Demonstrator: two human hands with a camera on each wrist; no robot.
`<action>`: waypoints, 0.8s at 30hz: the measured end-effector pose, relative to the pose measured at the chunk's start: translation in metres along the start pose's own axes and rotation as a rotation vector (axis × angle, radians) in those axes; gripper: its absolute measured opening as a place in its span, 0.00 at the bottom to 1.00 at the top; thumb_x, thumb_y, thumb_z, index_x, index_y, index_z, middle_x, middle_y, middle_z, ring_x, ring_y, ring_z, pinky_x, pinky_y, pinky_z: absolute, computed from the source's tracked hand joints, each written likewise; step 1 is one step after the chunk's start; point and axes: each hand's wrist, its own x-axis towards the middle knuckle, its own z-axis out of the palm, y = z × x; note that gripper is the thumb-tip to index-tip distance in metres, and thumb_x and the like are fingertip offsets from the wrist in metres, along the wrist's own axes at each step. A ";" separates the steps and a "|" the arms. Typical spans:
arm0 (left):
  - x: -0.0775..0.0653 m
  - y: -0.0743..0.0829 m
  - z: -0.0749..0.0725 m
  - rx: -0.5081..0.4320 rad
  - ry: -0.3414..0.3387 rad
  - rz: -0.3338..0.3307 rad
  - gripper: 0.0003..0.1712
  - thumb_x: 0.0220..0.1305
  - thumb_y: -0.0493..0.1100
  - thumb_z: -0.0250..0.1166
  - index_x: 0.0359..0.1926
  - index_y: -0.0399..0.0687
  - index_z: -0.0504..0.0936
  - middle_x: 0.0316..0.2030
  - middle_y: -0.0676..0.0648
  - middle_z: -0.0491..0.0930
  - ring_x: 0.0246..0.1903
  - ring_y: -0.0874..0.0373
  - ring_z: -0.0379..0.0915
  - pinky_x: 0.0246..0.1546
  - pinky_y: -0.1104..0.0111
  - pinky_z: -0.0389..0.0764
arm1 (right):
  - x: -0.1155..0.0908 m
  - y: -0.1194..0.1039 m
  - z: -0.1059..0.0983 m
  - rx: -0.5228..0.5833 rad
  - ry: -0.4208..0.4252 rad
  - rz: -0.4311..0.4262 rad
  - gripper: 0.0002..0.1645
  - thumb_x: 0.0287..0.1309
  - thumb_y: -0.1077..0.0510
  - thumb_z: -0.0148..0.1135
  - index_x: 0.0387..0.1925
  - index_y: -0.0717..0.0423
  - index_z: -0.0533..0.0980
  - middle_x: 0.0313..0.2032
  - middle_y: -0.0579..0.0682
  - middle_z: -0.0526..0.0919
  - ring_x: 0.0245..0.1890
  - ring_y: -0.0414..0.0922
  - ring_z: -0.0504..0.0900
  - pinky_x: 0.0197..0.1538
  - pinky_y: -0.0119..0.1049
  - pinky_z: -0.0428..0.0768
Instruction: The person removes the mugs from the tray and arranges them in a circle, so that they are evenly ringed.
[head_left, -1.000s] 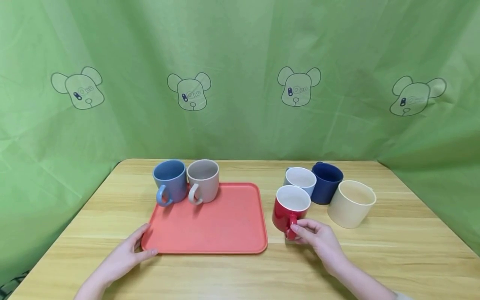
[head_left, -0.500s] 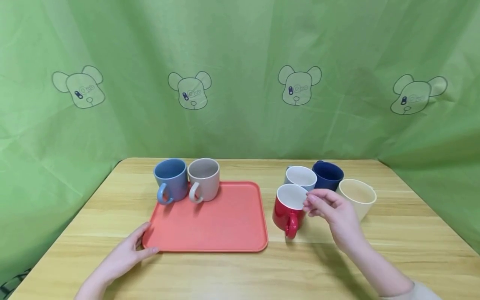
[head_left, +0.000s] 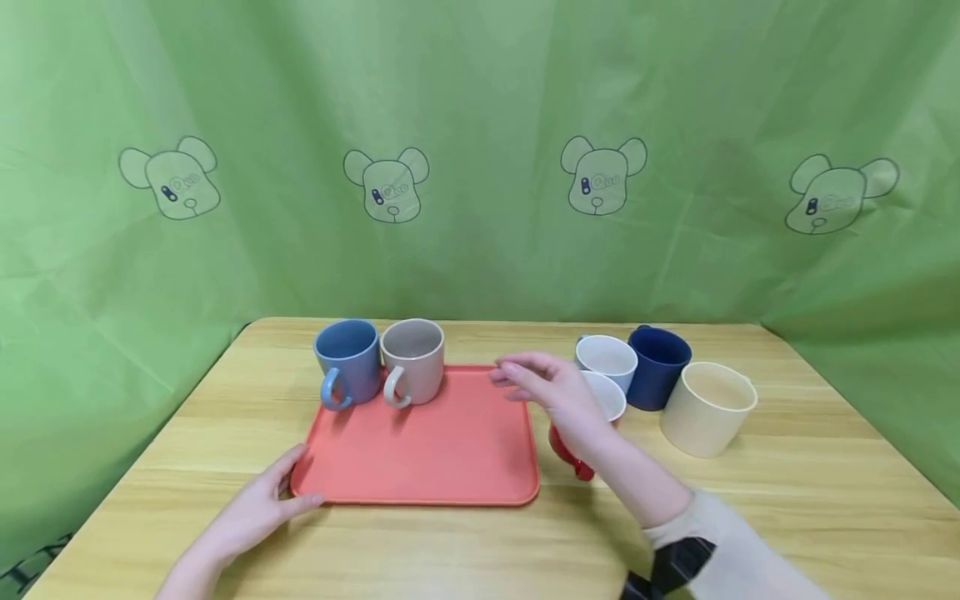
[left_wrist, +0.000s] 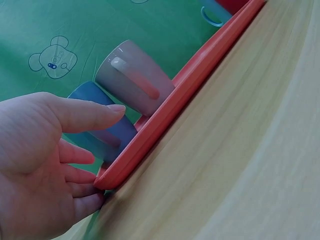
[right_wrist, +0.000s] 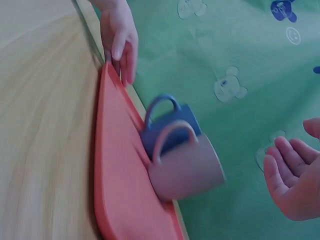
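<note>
My left hand (head_left: 251, 512) rests at the near left corner of a red tray (head_left: 442, 462), its fingers touching the rim and its thumb stretched out in the left wrist view. At the tray's back left, a blue mug (head_left: 362, 375) and a grey mug (head_left: 422, 375) stand upright side by side, handles toward me. Over the tray's right edge my right hand (head_left: 558, 400) hovers, fingers loosely bent, with nothing in them. Behind that hand and wrist, a red mug (head_left: 561, 446) with a white inside is partly hidden; it stands on the table right of the tray.
Behind the red mug stands a light blue mug (head_left: 609, 358) with a white inside. A navy mug (head_left: 658, 375) and a wide cream mug (head_left: 701, 421) stand close by to its right. A green curtain (head_left: 480, 250) hangs behind the wooden table (head_left: 420, 554).
My right hand has let go of the red mug's handle, risen, and moved left over the tray's right edge. The left hand and the mugs have stayed in place.
</note>
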 end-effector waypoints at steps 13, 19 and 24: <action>0.000 0.000 0.002 -0.010 0.016 0.023 0.47 0.57 0.44 0.66 0.66 0.23 0.50 0.65 0.26 0.51 0.65 0.36 0.46 0.63 0.53 0.51 | 0.042 0.040 0.086 0.042 -0.015 0.035 0.17 0.59 0.61 0.60 0.45 0.72 0.76 0.38 0.62 0.83 0.36 0.48 0.83 0.45 0.41 0.81; 0.001 -0.001 0.004 -0.010 0.015 0.021 0.47 0.57 0.45 0.66 0.66 0.25 0.51 0.65 0.27 0.52 0.65 0.37 0.48 0.63 0.53 0.52 | 0.052 0.059 0.103 0.016 0.010 0.095 0.17 0.57 0.59 0.62 0.42 0.70 0.78 0.33 0.60 0.84 0.30 0.47 0.81 0.34 0.30 0.78; 0.001 -0.002 0.004 -0.006 0.020 0.014 0.46 0.57 0.44 0.66 0.66 0.25 0.51 0.65 0.27 0.52 0.65 0.36 0.48 0.63 0.53 0.53 | 0.057 0.068 0.114 0.031 0.030 0.171 0.17 0.56 0.59 0.63 0.42 0.69 0.79 0.30 0.52 0.83 0.24 0.37 0.76 0.34 0.37 0.79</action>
